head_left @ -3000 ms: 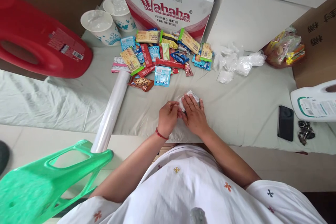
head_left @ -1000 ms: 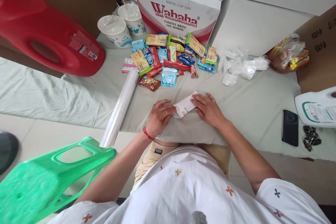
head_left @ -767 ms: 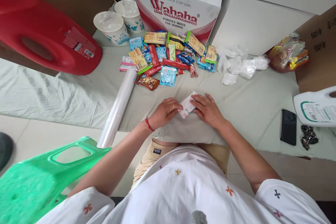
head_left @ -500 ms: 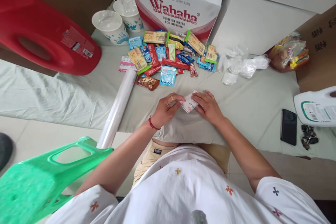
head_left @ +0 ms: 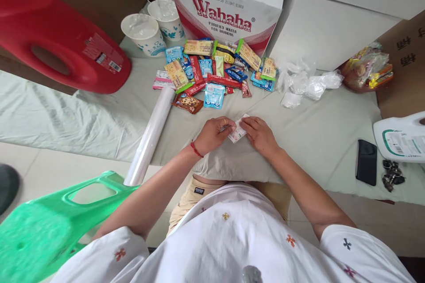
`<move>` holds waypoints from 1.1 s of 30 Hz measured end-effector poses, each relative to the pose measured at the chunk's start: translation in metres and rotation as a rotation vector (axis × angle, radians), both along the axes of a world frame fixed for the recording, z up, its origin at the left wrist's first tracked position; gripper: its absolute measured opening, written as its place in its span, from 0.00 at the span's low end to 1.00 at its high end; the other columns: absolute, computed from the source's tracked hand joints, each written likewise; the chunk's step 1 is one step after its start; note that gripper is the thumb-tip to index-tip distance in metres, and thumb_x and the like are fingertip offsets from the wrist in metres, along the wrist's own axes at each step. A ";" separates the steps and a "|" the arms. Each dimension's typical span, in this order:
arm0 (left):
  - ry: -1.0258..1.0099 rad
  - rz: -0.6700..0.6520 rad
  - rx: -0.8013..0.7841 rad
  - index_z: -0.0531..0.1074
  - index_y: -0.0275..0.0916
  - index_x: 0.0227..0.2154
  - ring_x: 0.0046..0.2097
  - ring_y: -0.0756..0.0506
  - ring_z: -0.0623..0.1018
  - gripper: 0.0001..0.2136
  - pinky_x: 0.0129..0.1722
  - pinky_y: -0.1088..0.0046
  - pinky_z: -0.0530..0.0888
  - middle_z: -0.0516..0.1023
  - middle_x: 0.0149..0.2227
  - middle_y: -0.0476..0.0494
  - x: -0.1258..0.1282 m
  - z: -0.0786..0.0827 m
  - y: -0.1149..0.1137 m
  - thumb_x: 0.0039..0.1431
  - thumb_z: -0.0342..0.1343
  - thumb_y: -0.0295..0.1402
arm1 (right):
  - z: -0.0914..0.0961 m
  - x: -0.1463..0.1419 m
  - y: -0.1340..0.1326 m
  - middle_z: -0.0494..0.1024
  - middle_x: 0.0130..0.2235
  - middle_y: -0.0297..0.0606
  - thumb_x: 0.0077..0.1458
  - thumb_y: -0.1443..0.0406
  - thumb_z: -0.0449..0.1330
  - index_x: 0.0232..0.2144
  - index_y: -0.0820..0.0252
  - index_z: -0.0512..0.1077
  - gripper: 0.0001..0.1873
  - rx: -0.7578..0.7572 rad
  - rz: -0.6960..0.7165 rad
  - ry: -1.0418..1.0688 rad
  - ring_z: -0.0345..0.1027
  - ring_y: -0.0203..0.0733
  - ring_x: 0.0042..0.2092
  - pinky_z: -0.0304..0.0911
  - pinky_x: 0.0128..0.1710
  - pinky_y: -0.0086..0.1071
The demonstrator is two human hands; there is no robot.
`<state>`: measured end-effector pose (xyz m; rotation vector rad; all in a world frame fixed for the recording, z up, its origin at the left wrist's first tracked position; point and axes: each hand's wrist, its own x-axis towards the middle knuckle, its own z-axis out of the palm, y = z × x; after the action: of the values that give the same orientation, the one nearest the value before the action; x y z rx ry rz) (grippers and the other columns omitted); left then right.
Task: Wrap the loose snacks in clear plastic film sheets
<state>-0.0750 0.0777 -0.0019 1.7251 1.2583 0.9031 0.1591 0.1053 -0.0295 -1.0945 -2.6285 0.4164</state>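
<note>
Near the front of the cloth-covered table lies a small, flat, whitish packet [head_left: 238,132] with pink and green print and a clear, shiny surface. At its left edge my left hand [head_left: 214,134] is closed, thumb and forefinger pinching there. My right hand [head_left: 260,135] holds the packet's right side, its fingers lying over the upper right corner. Just beyond the hands is a heap of wrapped snacks, including a light-blue sachet [head_left: 214,95], a brown cookie packet [head_left: 188,103] and yellow cracker packs [head_left: 198,47]. To the left rests a roll of clear film [head_left: 150,135].
Two paper cups [head_left: 142,37] and a Wahaha carton [head_left: 226,13] stand behind the snacks. Crumpled clear plastic [head_left: 300,84] lies right of them. A red jug [head_left: 66,40], green stool [head_left: 40,225], black phone [head_left: 366,162], keys [head_left: 392,175] and white jug [head_left: 403,137] surround the workspace.
My left fingers have curled in closer over the packet's left edge. My right fingers have shifted slightly left on it. The whole view has shifted a little.
</note>
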 end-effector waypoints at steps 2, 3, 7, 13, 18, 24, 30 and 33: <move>0.095 -0.010 0.018 0.80 0.41 0.36 0.39 0.44 0.78 0.09 0.45 0.65 0.74 0.82 0.35 0.46 0.003 -0.008 0.005 0.65 0.56 0.35 | -0.001 -0.002 -0.002 0.74 0.63 0.47 0.69 0.68 0.51 0.63 0.56 0.72 0.24 0.008 -0.006 -0.009 0.62 0.53 0.64 0.60 0.66 0.53; 0.139 0.027 0.045 0.80 0.41 0.36 0.41 0.42 0.78 0.08 0.46 0.63 0.74 0.82 0.35 0.45 0.005 -0.012 0.006 0.64 0.57 0.36 | -0.002 -0.002 -0.003 0.74 0.63 0.47 0.69 0.68 0.51 0.63 0.57 0.72 0.24 0.014 -0.016 -0.008 0.62 0.54 0.64 0.60 0.66 0.52; 0.259 0.335 0.203 0.77 0.39 0.40 0.46 0.38 0.75 0.13 0.50 0.57 0.73 0.79 0.40 0.39 0.014 -0.022 -0.008 0.60 0.64 0.42 | -0.002 -0.004 -0.009 0.75 0.62 0.47 0.70 0.66 0.52 0.62 0.59 0.73 0.22 0.037 -0.062 0.014 0.63 0.54 0.62 0.61 0.63 0.50; 0.140 0.171 0.257 0.79 0.42 0.40 0.47 0.42 0.80 0.16 0.52 0.60 0.74 0.83 0.41 0.39 0.009 -0.011 -0.030 0.73 0.48 0.42 | 0.012 -0.003 -0.016 0.78 0.59 0.43 0.70 0.64 0.51 0.64 0.53 0.72 0.23 0.004 -0.052 0.032 0.65 0.54 0.57 0.56 0.60 0.51; 0.154 -0.123 0.253 0.73 0.40 0.59 0.59 0.37 0.79 0.23 0.62 0.53 0.70 0.80 0.58 0.34 0.000 -0.005 -0.038 0.70 0.49 0.47 | 0.029 0.000 -0.024 0.80 0.56 0.43 0.68 0.67 0.52 0.63 0.55 0.72 0.23 -0.033 -0.063 0.033 0.65 0.55 0.54 0.56 0.55 0.49; 0.356 -0.087 0.187 0.74 0.42 0.58 0.55 0.38 0.81 0.19 0.64 0.50 0.70 0.82 0.56 0.38 0.010 -0.016 -0.048 0.67 0.51 0.31 | 0.042 -0.002 -0.034 0.83 0.46 0.44 0.62 0.71 0.56 0.56 0.57 0.76 0.22 -0.111 -0.019 0.031 0.66 0.53 0.47 0.58 0.51 0.48; 0.400 -0.079 0.213 0.79 0.41 0.53 0.57 0.36 0.77 0.16 0.57 0.54 0.76 0.80 0.57 0.38 0.014 -0.008 -0.052 0.64 0.55 0.31 | 0.038 0.002 -0.033 0.82 0.50 0.43 0.62 0.71 0.56 0.54 0.58 0.76 0.20 -0.283 0.089 0.103 0.72 0.50 0.53 0.65 0.57 0.46; 0.597 -0.045 0.192 0.79 0.38 0.50 0.51 0.35 0.78 0.14 0.52 0.55 0.77 0.82 0.51 0.34 0.022 0.002 -0.053 0.65 0.56 0.32 | 0.036 -0.004 -0.035 0.83 0.51 0.42 0.63 0.72 0.54 0.57 0.58 0.74 0.21 -0.333 0.025 0.055 0.76 0.48 0.51 0.70 0.51 0.40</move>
<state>-0.0528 0.0249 0.0004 2.2684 1.5328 0.5023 0.1555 0.0705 0.0066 -1.1245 -2.5863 0.9027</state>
